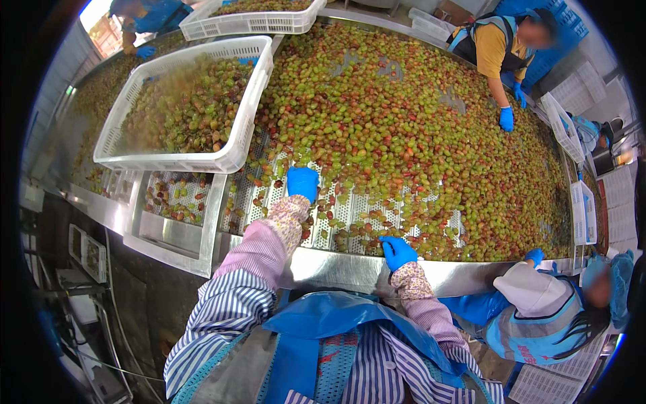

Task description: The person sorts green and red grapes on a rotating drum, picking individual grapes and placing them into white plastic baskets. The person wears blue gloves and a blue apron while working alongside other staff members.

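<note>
Loose green and red grape-like fruits (373, 126) cover a perforated metal sorting table (361, 202) before me. Reaching over the near part of the table, my left hand (303, 183) wears a blue glove; its fingers point away and are hidden, so any hold is unclear. My right hand (398, 252), also gloved in blue, rests at the metal front rim (343, 265). Its fingertips touch or nearly touch fruits beside the rim, and I cannot tell whether it grips one. A white plastic crate (247, 136) filled with fruits stands left of and beyond my left hand.
Another white crate (247, 22) of fruit sits farther back. A metal-framed opening (212, 222) lies at the near left. Co-workers with blue-gloved hands stand at the far right (497, 48), near right (535, 318) and far left (151, 17). White baskets (583, 212) line the right end.
</note>
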### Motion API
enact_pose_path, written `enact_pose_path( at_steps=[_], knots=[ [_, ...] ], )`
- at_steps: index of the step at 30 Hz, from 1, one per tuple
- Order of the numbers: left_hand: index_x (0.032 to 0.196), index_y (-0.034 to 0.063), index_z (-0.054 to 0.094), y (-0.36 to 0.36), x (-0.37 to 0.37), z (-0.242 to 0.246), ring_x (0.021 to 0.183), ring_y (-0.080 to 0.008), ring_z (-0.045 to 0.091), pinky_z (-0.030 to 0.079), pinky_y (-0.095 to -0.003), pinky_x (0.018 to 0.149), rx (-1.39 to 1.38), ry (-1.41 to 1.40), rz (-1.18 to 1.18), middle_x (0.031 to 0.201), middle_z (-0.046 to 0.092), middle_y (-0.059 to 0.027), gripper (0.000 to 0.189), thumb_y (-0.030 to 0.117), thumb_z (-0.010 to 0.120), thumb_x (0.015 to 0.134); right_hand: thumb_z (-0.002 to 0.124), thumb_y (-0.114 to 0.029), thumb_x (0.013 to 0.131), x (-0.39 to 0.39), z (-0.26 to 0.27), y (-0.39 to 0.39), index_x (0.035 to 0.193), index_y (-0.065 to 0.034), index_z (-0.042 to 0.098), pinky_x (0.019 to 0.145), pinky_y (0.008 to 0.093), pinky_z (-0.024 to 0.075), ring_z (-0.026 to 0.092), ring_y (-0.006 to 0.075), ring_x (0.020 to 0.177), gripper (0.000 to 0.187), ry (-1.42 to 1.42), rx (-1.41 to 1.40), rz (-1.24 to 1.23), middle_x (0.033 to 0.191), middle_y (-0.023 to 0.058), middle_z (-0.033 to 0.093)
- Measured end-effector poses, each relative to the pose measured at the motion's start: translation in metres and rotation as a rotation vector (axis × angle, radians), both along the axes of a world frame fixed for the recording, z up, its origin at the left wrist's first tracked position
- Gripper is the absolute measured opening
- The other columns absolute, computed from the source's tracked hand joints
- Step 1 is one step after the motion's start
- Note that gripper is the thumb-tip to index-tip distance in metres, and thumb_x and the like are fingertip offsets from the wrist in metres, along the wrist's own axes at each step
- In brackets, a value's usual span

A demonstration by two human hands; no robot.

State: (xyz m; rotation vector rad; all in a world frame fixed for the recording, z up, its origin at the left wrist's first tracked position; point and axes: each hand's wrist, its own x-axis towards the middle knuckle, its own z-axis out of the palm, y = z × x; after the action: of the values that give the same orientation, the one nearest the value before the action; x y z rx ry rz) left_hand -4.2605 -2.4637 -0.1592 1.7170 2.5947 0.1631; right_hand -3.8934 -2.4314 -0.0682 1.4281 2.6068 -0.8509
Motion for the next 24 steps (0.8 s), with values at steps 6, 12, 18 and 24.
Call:
enact_pose_path(
  at_steps=[6, 12, 18, 24],
  knots=[
    [0.092, 0.0081, 0.067, 0.038, 0.006, 0.025, 0.066, -0.0338, 0.060, 0.046, -0.0481, 0.059, 0.477, -0.217, -0.065, 0.071, 0.059, -0.0157, 0.011, 0.018, 0.064, 0.088, 0.056, -0.031, 0.096, -0.014, -0.003, -0.006, 0.116, -0.0225, 0.071, 0.086, 0.0422, 0.0544, 0.067, 0.0338, 0.099, 0.026, 0.035, 0.045, -0.004, 0.113, 0.0136, 0.068],
    [0.076, 0.0122, 0.074, 0.122, 0.008, 0.027, 0.071, -0.0260, 0.067, 0.046, -0.0428, 0.056, -0.016, -0.230, 0.063, 0.070, 0.067, -0.0048, 0.006, 0.009, 0.069, 0.076, 0.058, -0.021, 0.097, -0.016, -0.015, -0.015, 0.113, -0.0146, 0.073, 0.086, 0.0408, 0.0544, 0.069, 0.0318, 0.098, 0.023, 0.169, 0.127, 0.051, 0.108, 0.0151, 0.070],
    [0.077, 0.0112, 0.072, 0.103, 0.043, 0.015, 0.078, -0.0257, 0.058, 0.039, -0.0406, 0.070, 0.159, -0.162, 0.117, 0.076, 0.061, -0.0046, 0.006, 0.012, 0.069, 0.082, 0.051, -0.018, 0.101, -0.015, -0.025, -0.013, 0.115, -0.0011, 0.069, 0.092, 0.0386, 0.0511, 0.066, 0.0286, 0.104, 0.029, 0.138, 0.041, 0.117, 0.114, 0.0172, 0.069],
    [0.064, 0.0098, 0.054, 0.062, 0.086, 0.037, 0.064, -0.0248, 0.044, 0.036, -0.0412, 0.067, 0.273, -0.412, 0.414, 0.061, 0.037, -0.0068, 0.024, 0.010, 0.069, 0.083, 0.049, -0.026, 0.103, -0.007, -0.040, 0.002, 0.130, -0.0006, 0.060, 0.096, 0.0399, 0.0489, 0.063, 0.0309, 0.114, 0.039, 0.088, 0.114, 0.160, 0.128, 0.0179, 0.063]
  ],
)
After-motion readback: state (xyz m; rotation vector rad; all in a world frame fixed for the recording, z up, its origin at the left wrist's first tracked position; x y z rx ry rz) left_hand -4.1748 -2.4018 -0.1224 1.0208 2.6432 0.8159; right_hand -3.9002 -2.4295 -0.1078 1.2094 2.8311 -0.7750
